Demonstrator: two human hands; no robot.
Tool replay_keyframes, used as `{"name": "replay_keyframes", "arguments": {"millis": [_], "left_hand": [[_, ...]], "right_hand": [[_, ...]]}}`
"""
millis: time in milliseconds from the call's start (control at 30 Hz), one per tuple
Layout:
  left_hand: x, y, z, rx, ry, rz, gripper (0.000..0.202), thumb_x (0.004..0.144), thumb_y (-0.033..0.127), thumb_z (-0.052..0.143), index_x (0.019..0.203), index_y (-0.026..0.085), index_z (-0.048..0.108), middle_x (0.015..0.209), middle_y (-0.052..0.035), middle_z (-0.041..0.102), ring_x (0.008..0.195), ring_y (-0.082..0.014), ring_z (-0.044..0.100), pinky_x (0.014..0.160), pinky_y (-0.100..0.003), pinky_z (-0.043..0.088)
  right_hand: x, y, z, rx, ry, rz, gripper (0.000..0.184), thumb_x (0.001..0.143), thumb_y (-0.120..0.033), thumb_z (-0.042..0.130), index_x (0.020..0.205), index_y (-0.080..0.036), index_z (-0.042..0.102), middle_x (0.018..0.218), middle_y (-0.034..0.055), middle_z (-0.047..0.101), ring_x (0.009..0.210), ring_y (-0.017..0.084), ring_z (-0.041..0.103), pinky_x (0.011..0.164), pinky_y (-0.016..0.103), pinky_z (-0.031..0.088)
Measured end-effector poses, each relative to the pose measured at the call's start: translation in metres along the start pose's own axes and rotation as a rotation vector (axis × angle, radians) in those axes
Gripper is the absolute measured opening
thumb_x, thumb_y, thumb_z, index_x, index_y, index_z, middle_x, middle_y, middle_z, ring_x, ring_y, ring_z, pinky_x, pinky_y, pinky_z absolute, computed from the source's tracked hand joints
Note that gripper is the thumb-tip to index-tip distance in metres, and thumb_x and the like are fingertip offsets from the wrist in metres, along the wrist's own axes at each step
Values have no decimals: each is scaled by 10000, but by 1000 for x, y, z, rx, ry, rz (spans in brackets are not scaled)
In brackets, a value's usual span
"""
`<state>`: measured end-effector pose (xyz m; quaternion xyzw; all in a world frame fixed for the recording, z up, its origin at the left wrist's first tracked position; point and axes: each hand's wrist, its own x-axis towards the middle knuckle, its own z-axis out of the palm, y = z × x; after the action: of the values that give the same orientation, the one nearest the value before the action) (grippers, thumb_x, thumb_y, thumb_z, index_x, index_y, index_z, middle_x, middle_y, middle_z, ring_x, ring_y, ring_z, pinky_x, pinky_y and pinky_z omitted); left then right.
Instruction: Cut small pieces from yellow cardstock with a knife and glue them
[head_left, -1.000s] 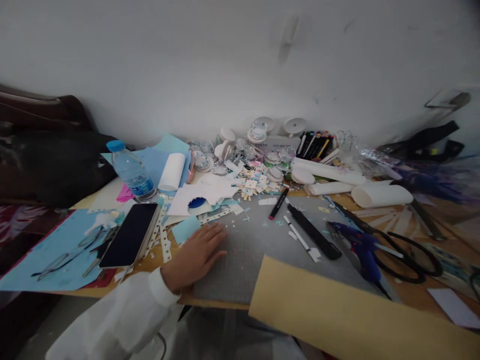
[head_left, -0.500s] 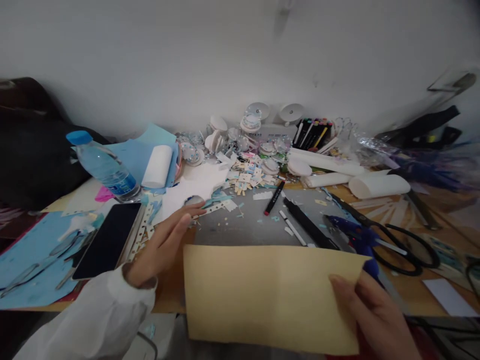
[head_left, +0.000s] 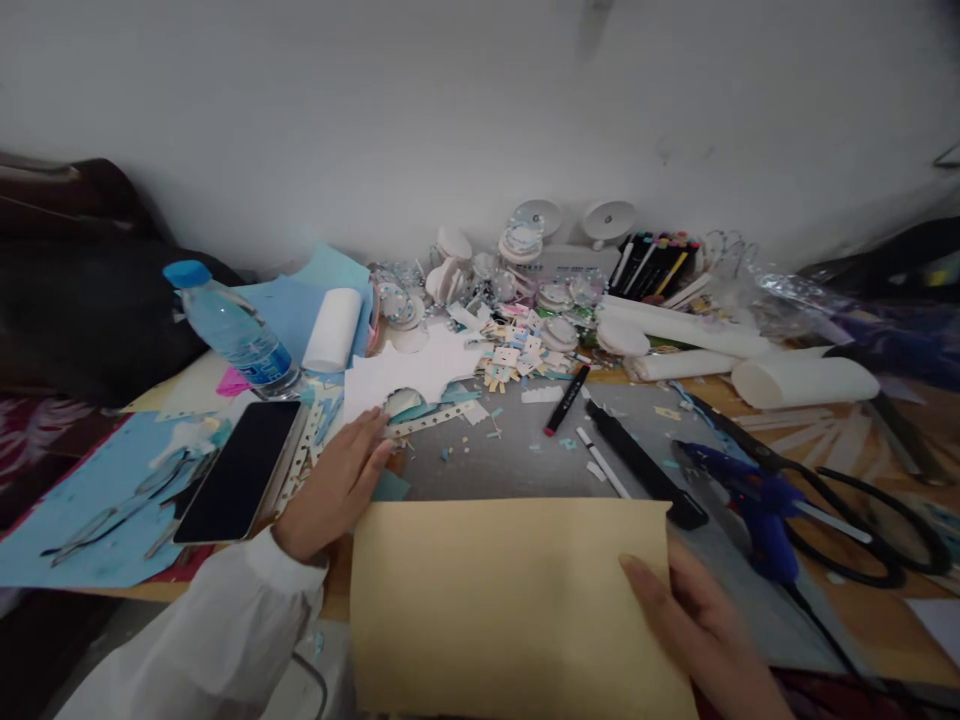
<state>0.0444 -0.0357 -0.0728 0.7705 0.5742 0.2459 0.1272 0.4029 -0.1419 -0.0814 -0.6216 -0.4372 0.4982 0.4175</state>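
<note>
- With twelve o'clock pointing away from me towards the wall, the yellow sheet (head_left: 502,610) is in front of me at the near edge of the table, before the grey mat (head_left: 480,465).
- My right hand (head_left: 701,625) is clamped on the sheet's three o'clock edge, thumb on the face towards me, fingers behind it. From this hand the sheet stretches out towards nine o'clock.
- Its long axis looks to run nine to three, though the bottom edge drops out of view.
- My left hand (head_left: 337,485) is clear of the sheet, palm down, fingers nearly straight and lying close to one another, closed on nothing I can see. From it the sheet lies at four o'clock, the corner just beside my wrist. My right is the nearer hand, being already on it.
- At one o'clock from my left hand is the white cut-out paper (head_left: 420,365); I cannot tell whether my fingertips touch it.
- Compared with half a second ago, the sheet has shifted towards nine o'clock and the blue glue gun (head_left: 757,510) is uncovered. A teal scrap (head_left: 391,487) now shows beside my left hand.
</note>
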Motion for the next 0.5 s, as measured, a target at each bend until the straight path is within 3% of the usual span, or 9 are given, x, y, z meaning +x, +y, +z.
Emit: {"name": "replay_keyframes", "arguments": {"millis": [200, 300, 400, 500], "left_hand": [[13, 6, -18, -54, 73, -34, 497, 1001, 460, 273, 1367, 180, 459, 1459, -96, 476, 1361, -229, 420, 1147, -436, 328], [0, 8, -32, -23, 113, -55, 436, 953, 492, 417, 1234, 189, 556, 1253, -100, 619, 1166, -253, 574, 1022, -416, 446], [-17, 5, -37, 34, -16, -21, 374, 895, 494, 531, 1119, 204, 608, 1032, -73, 661, 931, -235, 632, 847, -358, 513], [-28, 4, -34, 80, -184, 33, 359, 880, 417, 575, 1188, 233, 586, 1056, -69, 637, 950, -241, 612, 841, -360, 504]], "right_hand": [[-11, 11, 2, 13, -59, 20, 376, 813, -528, 624, 1023, -226, 700, 974, 74, 746, 818, 228, 705, 687, 277, 587], [-11, 26, -9, -21, -148, -9, 331, 788, -503, 659, 938, -217, 730, 890, 80, 749, 773, 236, 710, 642, 274, 586], [-13, 43, -23, -50, -121, -13, 328, 747, -502, 696, 878, -207, 755, 820, 94, 740, 733, 246, 705, 619, 290, 585], [-15, 51, -31, -53, -76, -32, 316, 684, -512, 745, 772, -209, 763, 734, 95, 717, 695, 251, 689, 609, 315, 583]]}}
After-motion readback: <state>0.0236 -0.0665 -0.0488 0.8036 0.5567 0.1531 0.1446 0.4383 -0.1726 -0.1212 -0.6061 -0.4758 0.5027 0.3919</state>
